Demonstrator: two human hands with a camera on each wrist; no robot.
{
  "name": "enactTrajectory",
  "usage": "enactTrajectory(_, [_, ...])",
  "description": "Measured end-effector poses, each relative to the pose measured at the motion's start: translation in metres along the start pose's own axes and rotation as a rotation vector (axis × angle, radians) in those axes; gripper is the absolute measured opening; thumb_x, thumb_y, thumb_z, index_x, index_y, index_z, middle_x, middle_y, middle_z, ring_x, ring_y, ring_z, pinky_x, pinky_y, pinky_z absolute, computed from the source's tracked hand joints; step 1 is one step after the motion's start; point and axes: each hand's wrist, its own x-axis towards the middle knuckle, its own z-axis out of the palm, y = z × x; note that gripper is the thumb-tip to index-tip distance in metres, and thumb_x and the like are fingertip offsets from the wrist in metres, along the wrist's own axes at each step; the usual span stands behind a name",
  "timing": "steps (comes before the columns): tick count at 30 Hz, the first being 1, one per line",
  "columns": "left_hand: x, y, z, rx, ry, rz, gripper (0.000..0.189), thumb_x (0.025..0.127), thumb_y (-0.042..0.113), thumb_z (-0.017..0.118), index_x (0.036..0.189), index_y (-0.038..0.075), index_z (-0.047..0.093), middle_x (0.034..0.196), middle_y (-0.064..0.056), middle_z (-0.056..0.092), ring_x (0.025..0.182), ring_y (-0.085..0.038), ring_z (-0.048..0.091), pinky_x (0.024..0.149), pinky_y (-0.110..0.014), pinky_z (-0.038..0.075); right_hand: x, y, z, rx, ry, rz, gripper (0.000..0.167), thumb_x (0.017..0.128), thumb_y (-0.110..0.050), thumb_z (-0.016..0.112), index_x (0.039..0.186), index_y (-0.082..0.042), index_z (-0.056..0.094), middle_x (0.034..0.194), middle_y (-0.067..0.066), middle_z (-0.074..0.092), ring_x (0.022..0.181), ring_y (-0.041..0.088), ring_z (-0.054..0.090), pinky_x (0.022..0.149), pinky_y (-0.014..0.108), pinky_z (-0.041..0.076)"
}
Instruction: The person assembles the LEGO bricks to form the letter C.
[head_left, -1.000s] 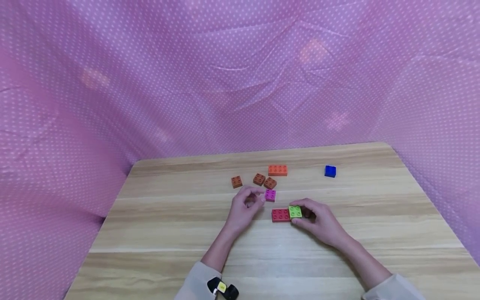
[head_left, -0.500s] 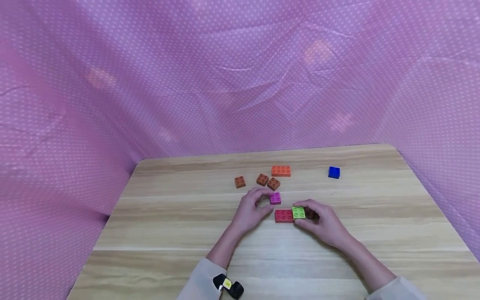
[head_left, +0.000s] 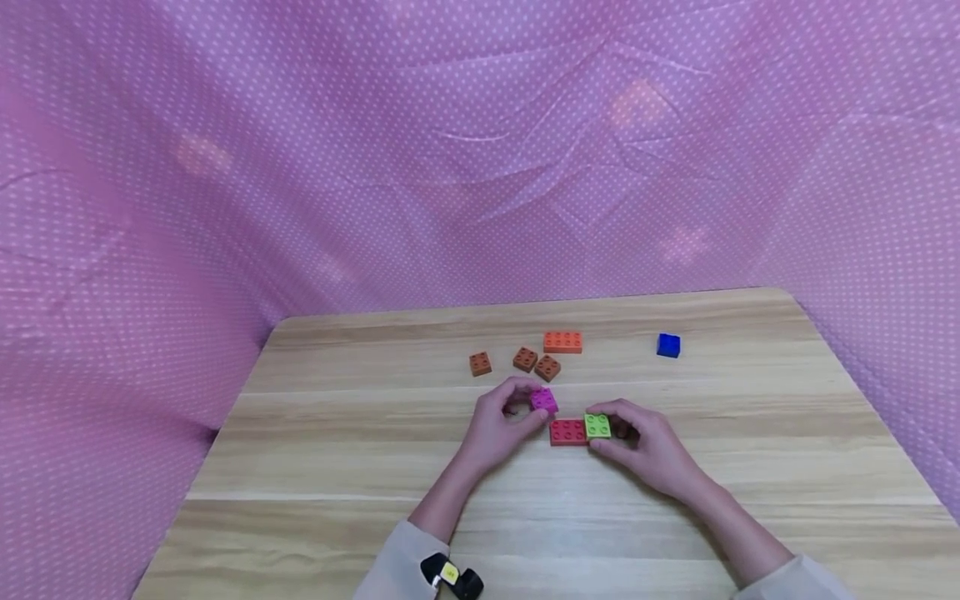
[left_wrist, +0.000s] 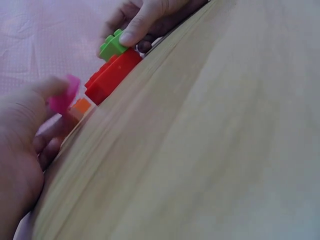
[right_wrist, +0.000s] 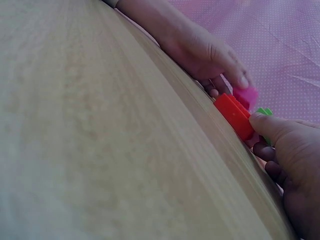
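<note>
My left hand [head_left: 495,429] pinches a small magenta toy brick [head_left: 543,401] between thumb and fingers. In the left wrist view the magenta brick [left_wrist: 65,95] is tilted, close to the left end of a red brick [left_wrist: 112,77]. My right hand [head_left: 647,444] grips a lime green brick [head_left: 597,426] by its sides. The green brick sits on the right end of the longer red brick [head_left: 567,432], whose left studs show bare. In the right wrist view my right thumb [right_wrist: 260,120] lies along the green brick, partly covering it.
Behind the hands lie an orange brick [head_left: 562,342] and three brown bricks, one alone at left [head_left: 480,364] and two side by side [head_left: 525,359]. A blue brick [head_left: 668,345] stands at the back right. A pink dotted cloth [head_left: 480,167] hangs beyond the wooden table [head_left: 337,417].
My left hand has taken hold of the magenta brick, which is now turned at an angle and slightly nearer the red brick. My right hand stays on the green brick.
</note>
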Motion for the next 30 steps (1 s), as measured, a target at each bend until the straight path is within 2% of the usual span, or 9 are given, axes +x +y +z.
enactTrajectory(4, [-0.011, 0.002, -0.006, -0.067, -0.032, 0.045, 0.039, 0.093, 0.02, 0.083, 0.13, 0.023, 0.071, 0.116, 0.005, 0.071, 0.095, -0.016, 0.068, 0.083, -0.03, 0.061, -0.001, 0.0, 0.003, 0.002, -0.002, 0.003, 0.045, 0.089, -0.017, 0.087, 0.131, -0.016, 0.071, 0.095, -0.012, 0.068, 0.079, 0.009, 0.06, 0.068, 0.025, 0.055])
enactTrajectory(7, [-0.018, 0.004, -0.008, -0.08, -0.095, 0.077, 0.04, 0.092, 0.015, 0.083, 0.13, 0.022, 0.072, 0.124, 0.005, 0.071, 0.097, -0.017, 0.069, 0.084, -0.031, 0.062, 0.0, -0.001, 0.003, 0.007, -0.005, 0.002, 0.045, 0.089, -0.017, 0.087, 0.132, -0.016, 0.071, 0.098, -0.012, 0.069, 0.08, 0.009, 0.061, 0.069, 0.025, 0.056])
enactTrajectory(11, [-0.024, 0.006, -0.008, -0.063, -0.147, 0.06, 0.039, 0.093, 0.019, 0.082, 0.131, 0.025, 0.072, 0.121, 0.008, 0.073, 0.097, -0.015, 0.07, 0.085, -0.031, 0.062, 0.001, -0.002, 0.003, 0.012, -0.008, -0.006, 0.046, 0.088, -0.015, 0.087, 0.131, -0.017, 0.071, 0.1, -0.011, 0.07, 0.081, 0.009, 0.062, 0.069, 0.025, 0.057])
enactTrajectory(14, [-0.025, 0.006, -0.006, -0.038, -0.154, 0.045, 0.037, 0.095, 0.023, 0.081, 0.131, 0.028, 0.073, 0.114, 0.008, 0.075, 0.094, -0.013, 0.071, 0.083, -0.03, 0.062, 0.001, -0.001, 0.002, 0.009, -0.008, -0.011, 0.046, 0.088, -0.015, 0.087, 0.131, -0.017, 0.071, 0.1, -0.01, 0.07, 0.081, 0.009, 0.062, 0.069, 0.025, 0.057])
enactTrajectory(22, [-0.02, 0.006, -0.002, -0.002, -0.172, 0.077, 0.035, 0.096, 0.025, 0.08, 0.13, 0.023, 0.073, 0.118, 0.008, 0.075, 0.095, -0.01, 0.07, 0.084, -0.029, 0.062, 0.0, -0.001, -0.001, -0.004, 0.0, -0.019, 0.046, 0.088, -0.015, 0.087, 0.131, -0.014, 0.071, 0.096, -0.01, 0.069, 0.08, 0.01, 0.061, 0.069, 0.025, 0.055])
enactTrajectory(30, [-0.019, 0.007, 0.006, 0.059, -0.149, 0.061, 0.033, 0.096, 0.031, 0.08, 0.127, 0.027, 0.073, 0.118, 0.012, 0.073, 0.097, -0.007, 0.068, 0.085, -0.027, 0.06, -0.001, 0.0, 0.0, 0.0, 0.002, -0.017, 0.045, 0.088, -0.014, 0.087, 0.13, -0.015, 0.071, 0.097, -0.01, 0.07, 0.079, 0.01, 0.061, 0.068, 0.025, 0.056])
